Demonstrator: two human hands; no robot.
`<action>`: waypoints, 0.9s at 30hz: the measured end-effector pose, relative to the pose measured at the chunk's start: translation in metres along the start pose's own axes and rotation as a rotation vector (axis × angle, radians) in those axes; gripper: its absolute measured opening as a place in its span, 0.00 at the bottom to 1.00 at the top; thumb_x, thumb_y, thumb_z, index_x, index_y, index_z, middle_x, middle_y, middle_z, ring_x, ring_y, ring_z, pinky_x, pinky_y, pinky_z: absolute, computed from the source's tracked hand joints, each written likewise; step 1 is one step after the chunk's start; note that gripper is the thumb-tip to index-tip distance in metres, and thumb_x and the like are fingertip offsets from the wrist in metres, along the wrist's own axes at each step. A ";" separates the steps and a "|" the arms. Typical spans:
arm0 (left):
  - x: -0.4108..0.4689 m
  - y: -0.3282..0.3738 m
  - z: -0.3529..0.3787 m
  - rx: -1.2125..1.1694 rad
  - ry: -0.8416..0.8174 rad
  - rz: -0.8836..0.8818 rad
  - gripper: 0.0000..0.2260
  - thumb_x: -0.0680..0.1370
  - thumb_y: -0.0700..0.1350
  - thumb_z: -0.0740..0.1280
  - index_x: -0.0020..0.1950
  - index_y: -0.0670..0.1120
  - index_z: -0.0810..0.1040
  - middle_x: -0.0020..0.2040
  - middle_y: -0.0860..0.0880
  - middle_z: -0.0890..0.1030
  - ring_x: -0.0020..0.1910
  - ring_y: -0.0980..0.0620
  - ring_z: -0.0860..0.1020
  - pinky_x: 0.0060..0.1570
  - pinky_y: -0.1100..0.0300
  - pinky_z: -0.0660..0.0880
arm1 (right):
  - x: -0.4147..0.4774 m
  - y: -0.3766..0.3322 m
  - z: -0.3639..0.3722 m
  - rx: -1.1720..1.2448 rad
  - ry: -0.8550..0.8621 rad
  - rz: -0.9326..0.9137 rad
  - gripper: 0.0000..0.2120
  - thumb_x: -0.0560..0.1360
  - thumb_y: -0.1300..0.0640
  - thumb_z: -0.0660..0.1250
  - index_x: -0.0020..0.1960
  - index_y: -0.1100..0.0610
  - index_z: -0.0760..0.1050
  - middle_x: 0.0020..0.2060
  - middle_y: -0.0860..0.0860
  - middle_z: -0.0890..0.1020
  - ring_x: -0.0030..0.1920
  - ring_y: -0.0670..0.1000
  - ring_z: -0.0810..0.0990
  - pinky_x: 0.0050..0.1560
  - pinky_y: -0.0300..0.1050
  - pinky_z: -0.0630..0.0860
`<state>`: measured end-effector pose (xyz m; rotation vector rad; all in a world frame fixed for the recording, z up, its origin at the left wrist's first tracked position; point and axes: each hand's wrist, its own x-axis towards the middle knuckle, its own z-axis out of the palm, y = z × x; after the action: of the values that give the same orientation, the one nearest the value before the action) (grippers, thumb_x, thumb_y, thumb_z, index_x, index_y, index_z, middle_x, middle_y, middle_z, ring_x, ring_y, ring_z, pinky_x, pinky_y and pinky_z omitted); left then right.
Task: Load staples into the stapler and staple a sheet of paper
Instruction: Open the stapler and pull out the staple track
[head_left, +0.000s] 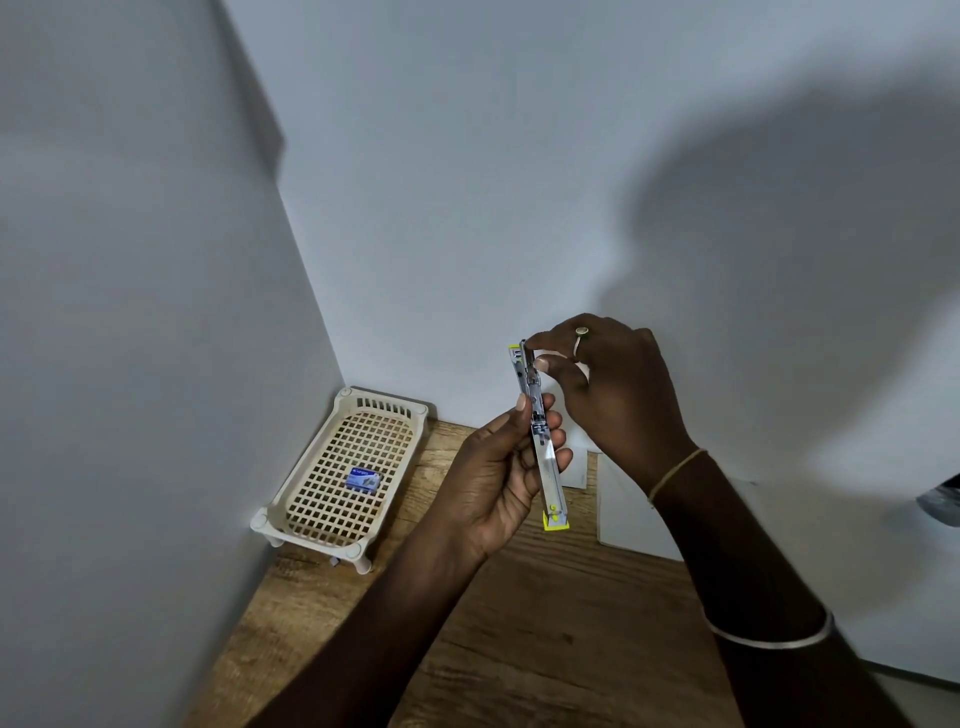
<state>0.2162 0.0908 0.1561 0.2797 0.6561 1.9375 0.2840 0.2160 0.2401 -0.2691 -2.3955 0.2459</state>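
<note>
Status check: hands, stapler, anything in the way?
Left hand grips opened stapler mid-air. Right hand pinches its top end. Blue box lies in basket. No obstruction visible.

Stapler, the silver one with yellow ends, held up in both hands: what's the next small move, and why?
Probably work the top end with the right hand to get staples into the channel. The left hand grips the silver stapler with yellow ends upright by its middle, the right pinches its top, and whether staples are in cannot be seen.

Staple box (362, 479) in tray (317, 543) at L; paper (634, 514) R, both on table (545, 623)
</note>
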 end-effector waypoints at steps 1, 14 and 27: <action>-0.001 0.000 0.001 0.007 -0.002 0.001 0.13 0.78 0.48 0.70 0.58 0.40 0.84 0.45 0.46 0.83 0.41 0.53 0.84 0.45 0.57 0.83 | 0.001 -0.001 -0.001 -0.003 -0.016 0.004 0.09 0.75 0.62 0.73 0.51 0.51 0.86 0.47 0.50 0.87 0.47 0.58 0.85 0.47 0.59 0.77; -0.004 -0.001 0.007 0.094 0.036 0.049 0.11 0.79 0.47 0.68 0.53 0.42 0.85 0.41 0.45 0.83 0.40 0.52 0.83 0.43 0.56 0.83 | 0.004 -0.008 -0.002 0.114 -0.270 0.156 0.09 0.73 0.63 0.70 0.43 0.49 0.78 0.43 0.46 0.79 0.43 0.50 0.80 0.49 0.54 0.78; 0.001 -0.001 0.006 0.054 0.144 0.111 0.12 0.81 0.44 0.66 0.57 0.38 0.82 0.39 0.46 0.81 0.36 0.53 0.81 0.39 0.58 0.82 | -0.008 -0.013 -0.008 0.318 -0.324 0.199 0.12 0.72 0.67 0.71 0.40 0.52 0.74 0.34 0.45 0.78 0.32 0.41 0.80 0.34 0.27 0.71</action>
<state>0.2196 0.0936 0.1609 0.2155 0.8027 2.0619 0.2932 0.2020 0.2443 -0.3395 -2.5960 0.8085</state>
